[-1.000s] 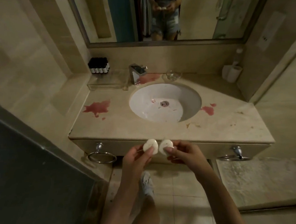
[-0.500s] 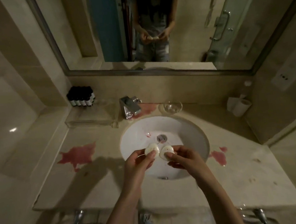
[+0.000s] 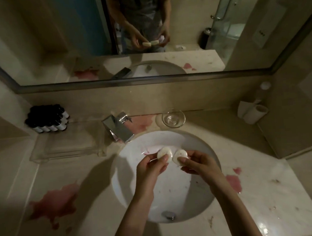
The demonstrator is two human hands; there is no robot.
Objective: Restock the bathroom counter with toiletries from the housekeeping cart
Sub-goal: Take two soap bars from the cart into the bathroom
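Observation:
My left hand (image 3: 151, 168) pinches a round white soap (image 3: 165, 152) and my right hand (image 3: 198, 163) pinches a second round white soap (image 3: 180, 155). Both soaps are held side by side above the white sink basin (image 3: 137, 188), set in the beige marble counter (image 3: 265, 193). An empty glass soap dish (image 3: 173, 118) stands behind the basin, right of the chrome faucet (image 3: 118, 127). At the back left, a cluster of small black-capped toiletry bottles (image 3: 47, 118) stands by a clear acrylic tray (image 3: 67, 143).
Pink spills stain the counter at front left (image 3: 54, 202), right of the basin (image 3: 233, 182) and behind the faucet. A folded white towel and roll (image 3: 251, 112) sit at the back right corner. A wide mirror (image 3: 146, 36) spans the wall.
I have stepped closer and my view has tilted up; both hands with the soaps have moved from the counter's front edge to over the basin.

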